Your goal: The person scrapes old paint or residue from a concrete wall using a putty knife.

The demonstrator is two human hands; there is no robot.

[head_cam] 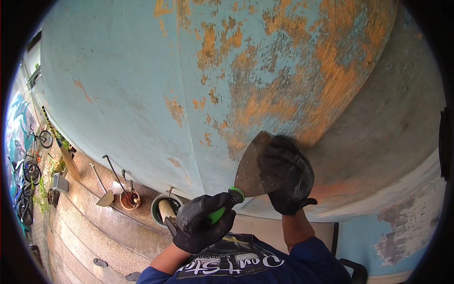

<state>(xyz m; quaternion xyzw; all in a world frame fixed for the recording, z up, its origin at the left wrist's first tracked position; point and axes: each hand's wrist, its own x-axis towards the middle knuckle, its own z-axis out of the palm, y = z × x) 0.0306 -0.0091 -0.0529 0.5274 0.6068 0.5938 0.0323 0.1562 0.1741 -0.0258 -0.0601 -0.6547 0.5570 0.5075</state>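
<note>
My left hand [207, 220], in a dusty black glove, grips the green and black handle of a wide putty knife [253, 168]. Its broad grey blade points up and right, the edge close to the wall. My right hand [289, 174], gloved in black too, has its fingers over the blade's right side; whether they press on the blade or the wall behind it I cannot tell. Before me the curved wall [142, 71] bears light blue paint, with scraped patches of orange and grey above the blade. A darker grey surface [383, 106] adjoins it at the right.
Below left, tiled steps [85, 227] hold a round tub [156, 209], a terracotta pot [124, 204], a long-handled dustpan [105, 200] and a broom [69, 163]. Bicycles [30, 170] stand at the far left. A black chair part [358, 271] is at lower right.
</note>
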